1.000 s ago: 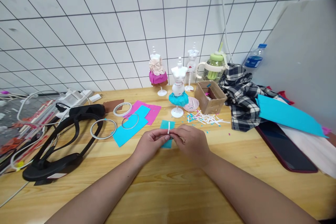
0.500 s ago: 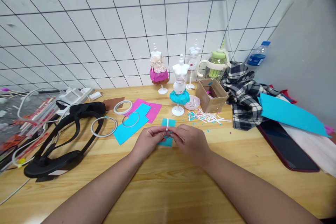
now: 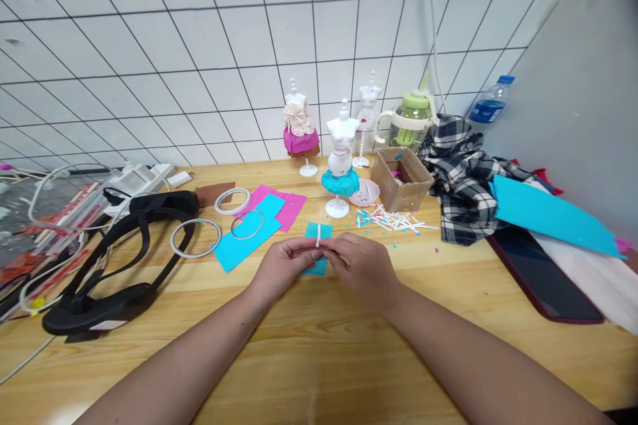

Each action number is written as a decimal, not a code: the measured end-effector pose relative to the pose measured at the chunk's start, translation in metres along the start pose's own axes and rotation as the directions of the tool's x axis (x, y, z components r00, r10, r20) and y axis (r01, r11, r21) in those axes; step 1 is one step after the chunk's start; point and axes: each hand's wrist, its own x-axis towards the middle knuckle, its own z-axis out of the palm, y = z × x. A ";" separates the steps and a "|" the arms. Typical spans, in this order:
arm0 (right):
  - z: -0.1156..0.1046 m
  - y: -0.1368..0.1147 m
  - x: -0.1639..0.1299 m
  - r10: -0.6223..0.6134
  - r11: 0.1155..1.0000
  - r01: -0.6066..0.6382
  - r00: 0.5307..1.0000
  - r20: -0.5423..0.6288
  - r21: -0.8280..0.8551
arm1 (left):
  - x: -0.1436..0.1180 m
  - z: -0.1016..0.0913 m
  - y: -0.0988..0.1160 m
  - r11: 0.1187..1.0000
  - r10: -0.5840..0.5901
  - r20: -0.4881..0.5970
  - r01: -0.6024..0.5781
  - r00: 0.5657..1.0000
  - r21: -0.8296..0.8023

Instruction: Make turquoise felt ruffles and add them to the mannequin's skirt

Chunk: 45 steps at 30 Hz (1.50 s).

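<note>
Thumb and fingers of my left hand pinch the middle of a light blue piece, which looks like thin paper or cloth. From the other side my right hand pinches at the same spot, with fingertips almost touching the left ones. A narrow white strip sticks up across the piece between my fingers. The middle of the piece is covered by my hands. Just beyond, a small white dress form wears a gathered blue skirt.
Blue paper, a pink sheet and tape rings lie left, near a black headset strap. White scraps, a cardboard box, a pink dish and a phone are right. Two more dress forms stand behind.
The view has shifted very slightly. Both hands keep their pinch on the light blue piece, with only a tiny shift of the fingers.
</note>
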 end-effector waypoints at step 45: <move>0.001 0.026 0.019 0.536 0.657 -0.529 0.829 0.160 0.537 | -0.006 0.002 0.001 0.947 0.130 0.068 -0.144 0.989 0.286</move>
